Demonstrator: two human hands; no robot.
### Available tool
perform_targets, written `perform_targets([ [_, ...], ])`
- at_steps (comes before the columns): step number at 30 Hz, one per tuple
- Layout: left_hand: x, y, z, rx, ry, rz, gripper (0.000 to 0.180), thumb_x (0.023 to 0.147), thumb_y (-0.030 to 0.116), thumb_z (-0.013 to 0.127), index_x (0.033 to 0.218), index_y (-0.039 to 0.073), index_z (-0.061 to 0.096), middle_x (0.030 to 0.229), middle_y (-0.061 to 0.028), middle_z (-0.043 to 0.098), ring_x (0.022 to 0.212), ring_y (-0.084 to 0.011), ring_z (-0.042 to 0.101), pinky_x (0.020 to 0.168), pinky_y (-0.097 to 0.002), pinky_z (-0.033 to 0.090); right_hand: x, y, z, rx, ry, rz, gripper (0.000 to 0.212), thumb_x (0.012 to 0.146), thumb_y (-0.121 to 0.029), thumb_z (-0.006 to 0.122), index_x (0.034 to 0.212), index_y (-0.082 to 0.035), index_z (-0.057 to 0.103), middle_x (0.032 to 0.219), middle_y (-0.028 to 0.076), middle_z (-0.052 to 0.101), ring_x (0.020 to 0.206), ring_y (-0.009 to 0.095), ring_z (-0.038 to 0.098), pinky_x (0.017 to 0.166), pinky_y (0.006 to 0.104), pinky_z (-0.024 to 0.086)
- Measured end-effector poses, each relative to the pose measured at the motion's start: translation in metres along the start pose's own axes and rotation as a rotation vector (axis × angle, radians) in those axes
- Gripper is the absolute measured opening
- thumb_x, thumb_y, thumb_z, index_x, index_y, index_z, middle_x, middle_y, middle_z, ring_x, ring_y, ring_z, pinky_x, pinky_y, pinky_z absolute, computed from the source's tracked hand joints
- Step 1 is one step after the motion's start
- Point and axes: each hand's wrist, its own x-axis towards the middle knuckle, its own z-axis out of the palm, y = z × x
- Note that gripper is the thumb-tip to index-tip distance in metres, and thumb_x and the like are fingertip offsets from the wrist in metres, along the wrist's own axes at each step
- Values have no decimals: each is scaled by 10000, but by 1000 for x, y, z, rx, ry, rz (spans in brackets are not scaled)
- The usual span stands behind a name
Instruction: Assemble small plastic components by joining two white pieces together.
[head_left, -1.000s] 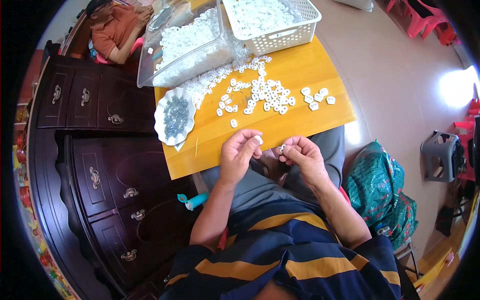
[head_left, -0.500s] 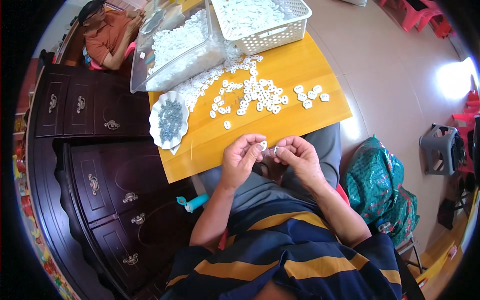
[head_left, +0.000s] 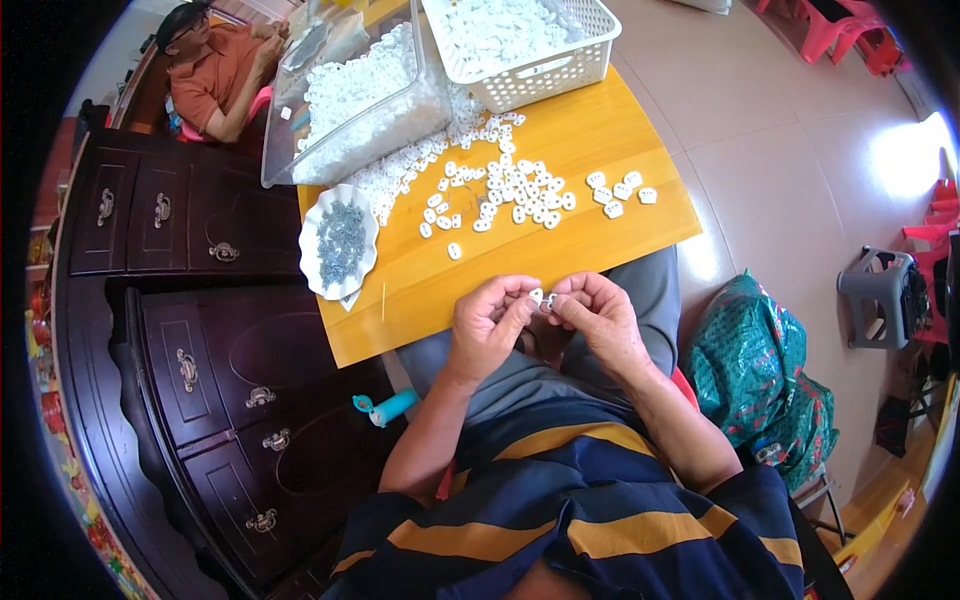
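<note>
View: one, head-worn, wide fisheye; the left of a side-by-side pair, whose partner is not shown. Position: above the seated person's lap, looking steeply down and slightly forward. Orientation: upright, unmirrored; picture left is the person's left. Range: near; the striped shirt [head_left: 560,500] fills the lower edge, forearms rise from it, and the hands [head_left: 545,315] sit just below centre. Far field: the yellow desk [head_left: 600,140] occupies the upper middle, a dark wooden cabinet [head_left: 200,330] the left, tiled floor [head_left: 800,200] the right. Distortion: straight edges bow toward the black circular rim.
</note>
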Motion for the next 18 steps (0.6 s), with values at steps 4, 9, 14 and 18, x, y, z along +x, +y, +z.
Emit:
perform_targets([
  [4, 0, 1, 1, 49, -6, 32, 204, 957, -39, 680, 1161, -34, 684, 942, -47, 730, 814, -83, 701, 733, -223, 563, 0, 0, 0, 14, 9, -8, 90, 1008, -101, 681, 1060, -30, 660, 898, 15, 725, 808, 63, 660, 732, 198, 492],
  [9, 1, 1, 0, 110, -19, 87, 247, 919, -70, 698, 1162, -24, 689, 935, -52, 727, 816, -84, 710, 709, -225, 569, 0, -1, 0, 4, 7, -15, 87, 1008, -100, 680, 1056, -30, 663, 896, 14, 725, 800, 62, 659, 728, 197, 491],
  [14, 1, 5, 3, 117, -7, 104, 240, 905, -70, 716, 1142, -35, 706, 943, -66, 720, 782, -106, 703, 697, -231, 562, -1, 1, 0, -6, -2, -19, 86, 1008, -102, 680, 1054, -31, 664, 896, 13, 725, 801, 61, 661, 723, 195, 488],
  [18, 4, 6, 0, 243, -35, 164, 220, 900, -54, 729, 1119, -34, 726, 938, -73, 711, 763, -113, 686, 682, -243, 547, 0, 5, -1, -21, -9, -19, 100, 1009, -110, 685, 1066, -29, 670, 905, 11, 729, 807, 62, 667, 719, 197, 490],
])
